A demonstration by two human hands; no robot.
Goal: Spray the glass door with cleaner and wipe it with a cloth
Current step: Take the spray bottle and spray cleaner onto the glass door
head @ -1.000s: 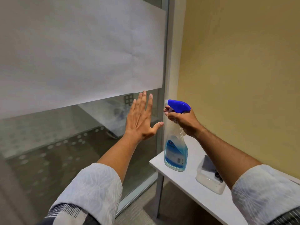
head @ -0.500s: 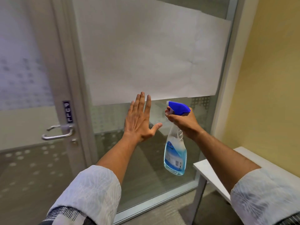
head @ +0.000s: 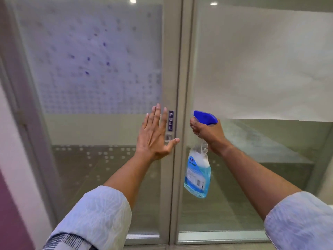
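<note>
The glass door (head: 100, 127) fills the left half of the view, with a dotted frosted band across its upper part and a "PULL" label (head: 171, 121) above a metal handle (head: 168, 138). My left hand (head: 155, 134) is raised flat with straight fingers in front of the door's handle edge; whether it touches the door is unclear. My right hand (head: 207, 134) grips the neck of a clear spray bottle (head: 197, 175) holding blue liquid, its blue trigger head (head: 205, 117) pointing left. No cloth is in view.
A fixed glass panel (head: 255, 150) with white paper (head: 261, 65) over its upper part stands right of the door frame (head: 181, 177). A purple and white wall (head: 12, 168) borders the left. A corner of the white table (head: 330, 206) shows at the far right.
The view has swung left from the yellow wall and table to the door. Both hands moved with it, and my left hand now sits at the handle edge by the PULL label.
</note>
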